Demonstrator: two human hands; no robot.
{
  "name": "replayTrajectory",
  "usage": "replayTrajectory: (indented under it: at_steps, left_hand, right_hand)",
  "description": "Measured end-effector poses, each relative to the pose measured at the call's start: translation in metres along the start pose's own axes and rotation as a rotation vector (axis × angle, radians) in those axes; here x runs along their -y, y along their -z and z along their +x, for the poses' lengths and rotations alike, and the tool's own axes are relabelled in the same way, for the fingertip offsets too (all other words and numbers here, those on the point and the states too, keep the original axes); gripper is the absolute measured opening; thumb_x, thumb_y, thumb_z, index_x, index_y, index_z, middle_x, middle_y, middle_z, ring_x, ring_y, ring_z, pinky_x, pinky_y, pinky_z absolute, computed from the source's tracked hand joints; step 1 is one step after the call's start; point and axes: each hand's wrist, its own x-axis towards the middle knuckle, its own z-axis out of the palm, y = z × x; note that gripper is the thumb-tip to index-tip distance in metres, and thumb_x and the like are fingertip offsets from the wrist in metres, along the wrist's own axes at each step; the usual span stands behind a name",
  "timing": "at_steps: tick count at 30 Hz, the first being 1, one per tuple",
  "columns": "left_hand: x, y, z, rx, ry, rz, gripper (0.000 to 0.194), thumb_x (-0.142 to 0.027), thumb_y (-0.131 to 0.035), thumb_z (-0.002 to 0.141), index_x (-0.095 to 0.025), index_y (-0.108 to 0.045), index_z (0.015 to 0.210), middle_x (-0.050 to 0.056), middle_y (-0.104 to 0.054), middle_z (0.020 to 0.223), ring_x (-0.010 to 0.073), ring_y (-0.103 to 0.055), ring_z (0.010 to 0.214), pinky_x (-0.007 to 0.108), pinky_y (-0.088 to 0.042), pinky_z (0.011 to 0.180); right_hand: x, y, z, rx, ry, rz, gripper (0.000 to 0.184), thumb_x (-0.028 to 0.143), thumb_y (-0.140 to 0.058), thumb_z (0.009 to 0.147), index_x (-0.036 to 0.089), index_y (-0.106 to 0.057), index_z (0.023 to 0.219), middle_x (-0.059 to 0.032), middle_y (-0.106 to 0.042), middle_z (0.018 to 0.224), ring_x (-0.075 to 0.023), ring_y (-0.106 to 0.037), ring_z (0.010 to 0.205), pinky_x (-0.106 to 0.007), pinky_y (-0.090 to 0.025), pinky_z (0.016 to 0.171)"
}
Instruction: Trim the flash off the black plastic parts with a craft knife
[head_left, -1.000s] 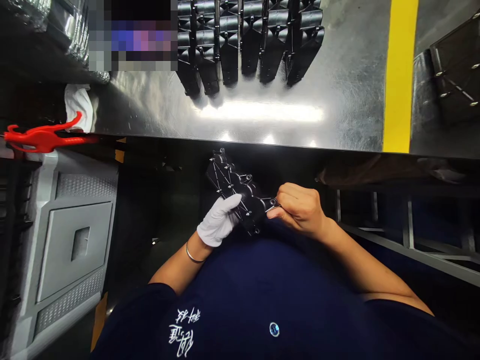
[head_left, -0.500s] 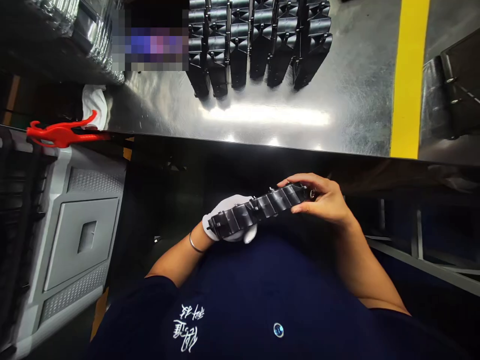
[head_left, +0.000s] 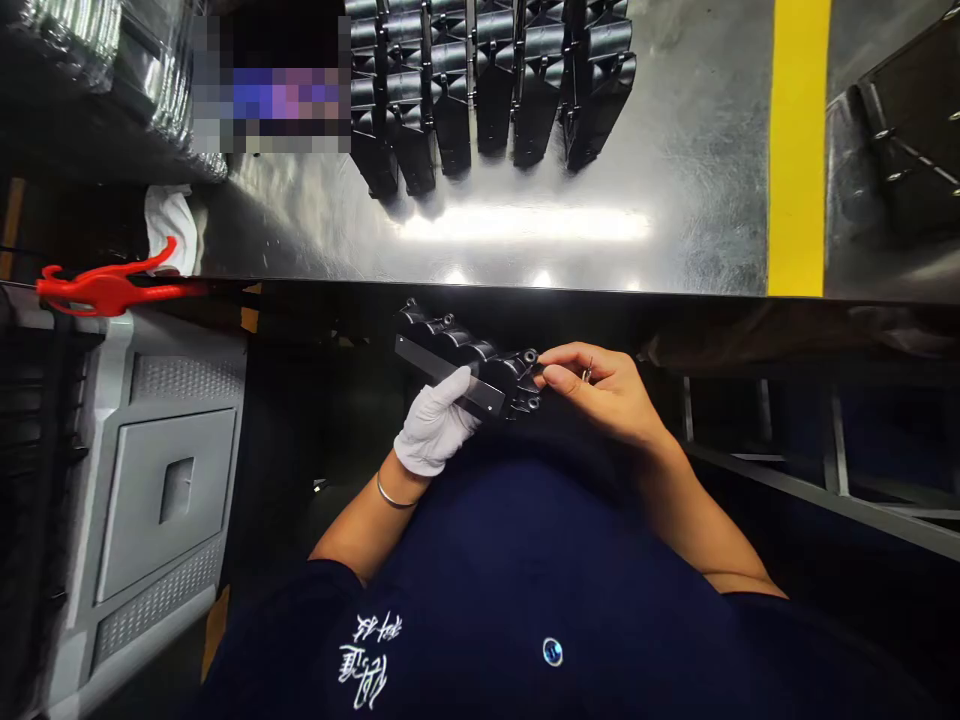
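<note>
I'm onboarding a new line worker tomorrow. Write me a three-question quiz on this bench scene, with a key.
1. True or false: the left hand wears a white glove.
2. Which hand is bare, with its fingertips at the end of the black plastic part? A) left B) right C) neither
3. Fill in: the yellow stripe runs across the ___ metal table.

Key: 1 true. 2 B, the right hand. 3 shiny; a row of black parts also stands on it.

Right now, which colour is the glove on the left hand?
White, on the left hand holding the black part; head view.
</note>
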Motion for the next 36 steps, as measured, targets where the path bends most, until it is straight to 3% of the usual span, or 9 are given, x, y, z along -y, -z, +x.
replayTrajectory:
  at_steps: [7,11,13,16,19,22,26,31,36]
  left_hand:
    - [0.003,-0.006,0.002,-0.029,0.173,-0.185,0.035,-0.010,-0.043,0.097,-0.014,-0.064,0.125,0.004,-0.077,0.093,0.0106,-0.073,0.081,0.021,-0.057,0.086]
    - [-0.001,-0.007,0.002,-0.046,0.113,-0.233,0.040,-0.012,-0.040,0.098,-0.021,-0.059,0.132,0.002,-0.077,0.099,0.0092,-0.073,0.083,0.019,-0.055,0.088]
    - [-0.006,-0.002,0.001,-0.056,0.060,-0.189,0.042,-0.011,-0.043,0.096,-0.023,-0.058,0.133,0.002,-0.077,0.099,0.0110,-0.074,0.086,0.022,-0.055,0.091]
    - [-0.011,0.013,-0.002,0.058,0.000,-0.043,0.046,-0.007,-0.058,0.082,-0.022,-0.065,0.124,0.002,-0.078,0.096,0.0164,-0.075,0.088,0.027,-0.057,0.090]
    - [-0.011,0.026,-0.005,0.245,-0.039,0.122,0.046,-0.010,-0.075,0.065,-0.018,-0.072,0.110,0.006,-0.078,0.100,0.0232,-0.074,0.091,0.031,-0.060,0.085]
    - [-0.007,0.031,-0.007,0.322,-0.015,0.238,0.043,-0.020,-0.084,0.059,-0.016,-0.075,0.101,0.008,-0.078,0.096,0.0277,-0.074,0.089,0.037,-0.060,0.084]
    - [-0.003,0.025,-0.007,0.334,0.032,0.288,0.044,-0.024,-0.088,0.052,-0.016,-0.075,0.094,0.007,-0.078,0.089,0.0282,-0.075,0.084,0.038,-0.060,0.082]
    - [0.004,0.026,-0.004,0.350,0.032,0.262,0.049,-0.029,-0.086,0.059,-0.015,-0.074,0.104,0.010,-0.078,0.096,0.0306,-0.074,0.089,0.041,-0.059,0.084]
    - [0.005,0.027,-0.005,0.248,0.018,0.226,0.044,-0.027,-0.084,0.063,-0.013,-0.073,0.103,0.008,-0.078,0.090,0.0256,-0.074,0.080,0.036,-0.060,0.078]
  right_hand:
    - [0.006,0.000,0.005,0.004,0.051,-0.097,0.034,0.051,-0.065,0.091,0.018,-0.069,0.082,-0.0023,-0.067,0.067,-0.0163,-0.062,0.062,-0.026,-0.049,0.057]
    - [-0.007,-0.011,0.007,-0.203,0.194,-0.311,0.033,0.048,-0.059,0.096,0.020,-0.063,0.080,-0.0004,-0.061,0.064,-0.0144,-0.055,0.054,-0.026,-0.043,0.052]
    - [-0.014,-0.011,0.009,-0.223,0.233,-0.485,0.033,0.050,-0.057,0.096,0.021,-0.062,0.083,-0.0009,-0.061,0.067,-0.0156,-0.054,0.055,-0.027,-0.041,0.052]
    - [-0.016,-0.005,0.010,-0.138,0.220,-0.649,0.031,0.047,-0.050,0.100,0.021,-0.060,0.088,-0.0021,-0.061,0.071,-0.0170,-0.055,0.057,-0.028,-0.037,0.053]
    - [-0.002,-0.001,0.005,0.032,0.381,-0.543,0.034,0.037,-0.035,0.107,0.020,-0.058,0.087,-0.0021,-0.057,0.069,-0.0155,-0.052,0.057,-0.028,-0.039,0.056]
    - [0.017,-0.003,-0.001,0.251,0.607,-0.509,0.045,0.053,-0.039,0.104,0.019,-0.057,0.082,-0.0022,-0.053,0.066,-0.0159,-0.049,0.059,-0.028,-0.037,0.055]
    - [0.026,-0.005,-0.001,0.319,0.717,-0.642,0.056,0.063,-0.046,0.098,0.018,-0.051,0.065,0.0012,-0.041,0.058,-0.0135,-0.039,0.054,-0.028,-0.025,0.049]
    - [0.019,-0.001,0.002,0.210,0.740,-0.697,0.058,0.062,-0.049,0.097,0.017,-0.049,0.060,0.0016,-0.040,0.057,-0.0120,-0.036,0.052,-0.028,-0.024,0.050]
    - [0.012,-0.002,0.003,0.083,0.769,-0.767,0.058,0.057,-0.046,0.100,0.018,-0.048,0.058,0.0001,-0.043,0.057,-0.0125,-0.038,0.053,-0.028,-0.026,0.050]
